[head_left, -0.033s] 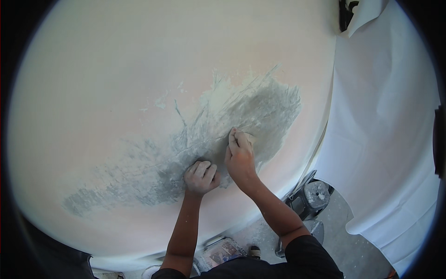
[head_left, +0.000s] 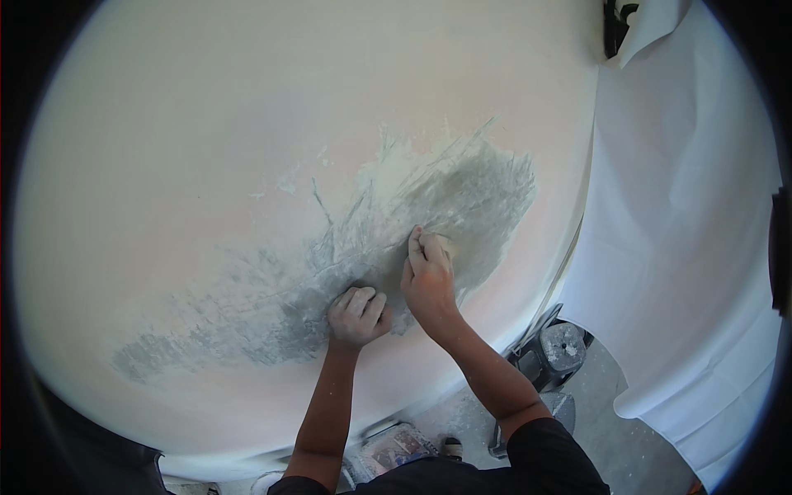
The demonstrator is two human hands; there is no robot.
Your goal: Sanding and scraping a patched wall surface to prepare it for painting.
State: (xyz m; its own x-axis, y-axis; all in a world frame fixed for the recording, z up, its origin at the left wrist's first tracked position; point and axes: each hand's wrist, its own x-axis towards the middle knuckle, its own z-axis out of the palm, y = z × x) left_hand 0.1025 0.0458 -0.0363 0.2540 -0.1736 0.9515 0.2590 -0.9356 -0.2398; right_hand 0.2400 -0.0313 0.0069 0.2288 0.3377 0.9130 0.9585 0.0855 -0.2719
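A large curved pale panel [head_left: 206, 99] fills most of the view, its surface cream with pinkish areas. Across its lower part runs a rough grey scraped patch [head_left: 487, 194], streaked and powdery. My left hand [head_left: 359, 317] is closed against this patch, knuckles up and dusted with white; whatever its curled fingers cover is hidden. Higher and to the right, my right hand [head_left: 429, 285] presses on the darker grey with its fingers pinched together. A small pale tan piece [head_left: 447, 245] shows beside those fingers, too little of it to name.
White sheeting [head_left: 676, 223] hangs along the right. Below the panel's right edge stands a dark stool [head_left: 563, 346] with a dusty top, on a grey floor [head_left: 606, 396]. A dusty container [head_left: 394, 447] lies low in front of me. Something black [head_left: 612, 29] shows at the upper right.
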